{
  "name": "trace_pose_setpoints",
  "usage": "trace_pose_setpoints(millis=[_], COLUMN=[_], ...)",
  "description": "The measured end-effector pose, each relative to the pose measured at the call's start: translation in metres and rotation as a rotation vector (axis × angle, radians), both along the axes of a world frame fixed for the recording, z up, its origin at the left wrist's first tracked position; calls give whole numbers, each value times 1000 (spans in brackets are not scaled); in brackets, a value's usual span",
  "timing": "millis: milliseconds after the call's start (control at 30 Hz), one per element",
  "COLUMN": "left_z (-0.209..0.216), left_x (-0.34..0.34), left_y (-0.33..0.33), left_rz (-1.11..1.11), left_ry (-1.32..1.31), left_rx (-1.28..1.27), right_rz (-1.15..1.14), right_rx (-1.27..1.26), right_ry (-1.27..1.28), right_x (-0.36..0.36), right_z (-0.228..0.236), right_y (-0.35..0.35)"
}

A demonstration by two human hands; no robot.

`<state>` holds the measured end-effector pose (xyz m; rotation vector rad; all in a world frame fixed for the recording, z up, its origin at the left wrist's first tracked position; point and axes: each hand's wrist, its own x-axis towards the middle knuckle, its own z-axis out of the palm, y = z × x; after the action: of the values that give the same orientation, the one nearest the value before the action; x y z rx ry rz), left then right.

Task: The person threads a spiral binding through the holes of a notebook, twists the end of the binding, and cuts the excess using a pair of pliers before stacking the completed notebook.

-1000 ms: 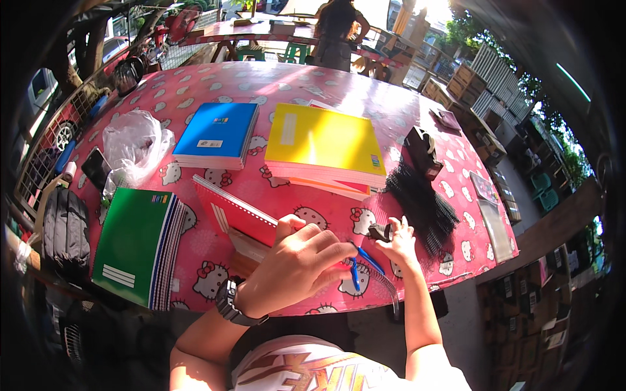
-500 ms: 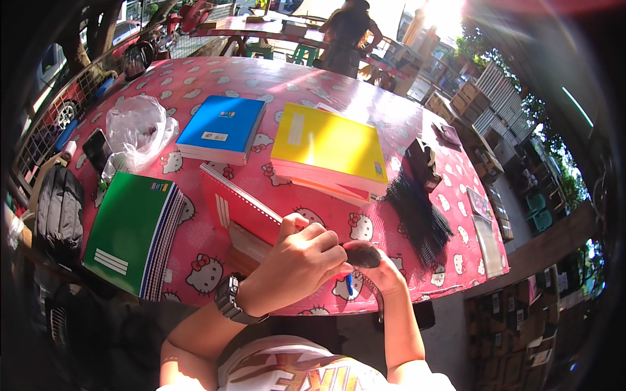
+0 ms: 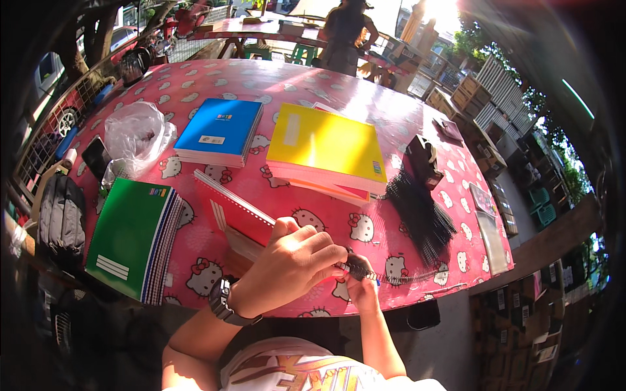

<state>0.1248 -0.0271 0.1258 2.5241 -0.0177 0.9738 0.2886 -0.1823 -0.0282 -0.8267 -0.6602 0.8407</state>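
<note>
A red notebook [image 3: 242, 215] stands tilted on its edge, with a row of punched holes along its top side. My left hand [image 3: 293, 260], wearing a black watch [image 3: 225, 301], closes round the near right end of that holed side. Just to its right, my right hand [image 3: 364, 293] is closed on a black spiral coil [image 3: 407, 280], whose loose end trails rightward over the table. A dark rounded piece [image 3: 357, 266] shows between the two hands; its kind is unclear. My fingers hide where coil and notebook meet.
Green notebooks [image 3: 134, 238] are stacked at left, blue ones [image 3: 222, 130] and yellow ones [image 3: 329, 140] farther back. Black spiral coils [image 3: 420, 215] lie in a bundle at right beside a black device [image 3: 424, 159]. A plastic bag [image 3: 137, 137] and phone [image 3: 96, 158] sit back left.
My right hand has moved left and slightly down, turning closer to my left hand. The coil's loose end now stretches right across the table instead of hanging down. My left hand stays at the notebook.
</note>
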Motion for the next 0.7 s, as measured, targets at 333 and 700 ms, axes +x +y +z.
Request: trace_pose_setpoints(millis=[333, 700], left_z=[-6, -3], left_x=[-3, -16], left_y=[5, 14], left_rz=[68, 157], left_ry=[-23, -60], left_rx=[64, 158], right_rz=[-27, 187], right_rx=[-154, -259], right_ry=[-177, -712], right_x=[6, 6], right_z=[41, 132], right_y=[29, 38])
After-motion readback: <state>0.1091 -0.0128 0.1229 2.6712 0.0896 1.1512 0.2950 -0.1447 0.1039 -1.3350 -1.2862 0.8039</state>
